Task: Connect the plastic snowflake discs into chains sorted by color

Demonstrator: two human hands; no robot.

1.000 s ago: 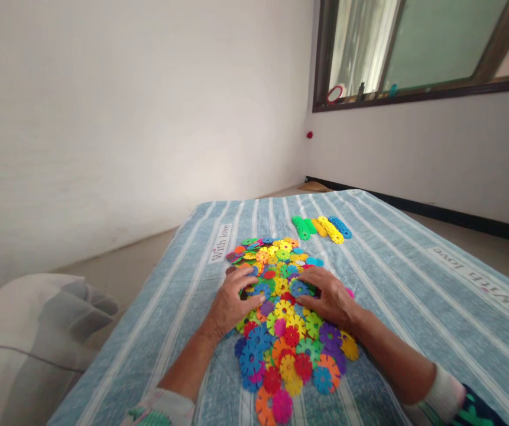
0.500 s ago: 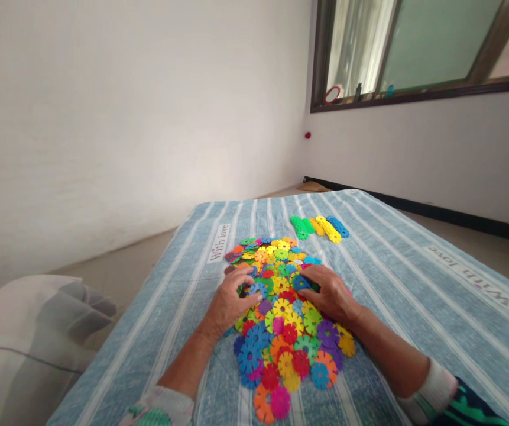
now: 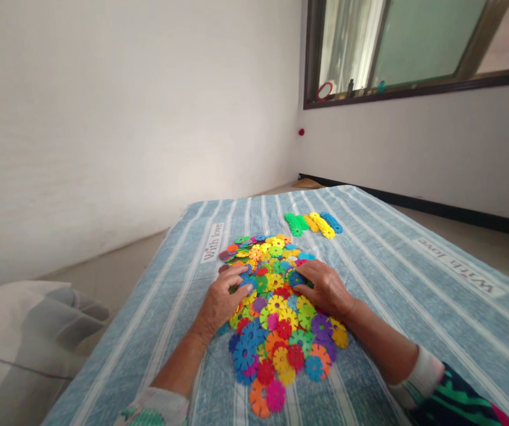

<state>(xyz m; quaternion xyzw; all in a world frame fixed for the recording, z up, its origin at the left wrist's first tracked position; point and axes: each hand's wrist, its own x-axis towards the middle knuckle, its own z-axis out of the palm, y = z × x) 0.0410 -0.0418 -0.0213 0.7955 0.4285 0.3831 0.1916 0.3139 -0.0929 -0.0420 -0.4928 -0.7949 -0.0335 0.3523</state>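
Observation:
A heap of flat, notched plastic discs (image 3: 276, 319) in many colours lies on a blue striped sheet (image 3: 405, 284). My left hand (image 3: 221, 299) rests on the heap's left side, its fingers bent over a blue disc (image 3: 247, 283). On the right side my right hand (image 3: 325, 287) pinches another blue disc (image 3: 295, 277) between thumb and fingers. Beyond the heap lie short rows of sorted discs: green (image 3: 295, 223), yellow (image 3: 320, 224) and blue (image 3: 331, 222).
A white pillow (image 3: 19, 343) lies at the left edge of the bed. White walls stand close behind, and a dark-framed window (image 3: 396, 47) is at the upper right. Bare floor (image 3: 116, 266) shows left of the bed.
Both hands have curled tighter over the blue discs in the heap's middle. The view has shifted slightly, with the heap now a little lower left.

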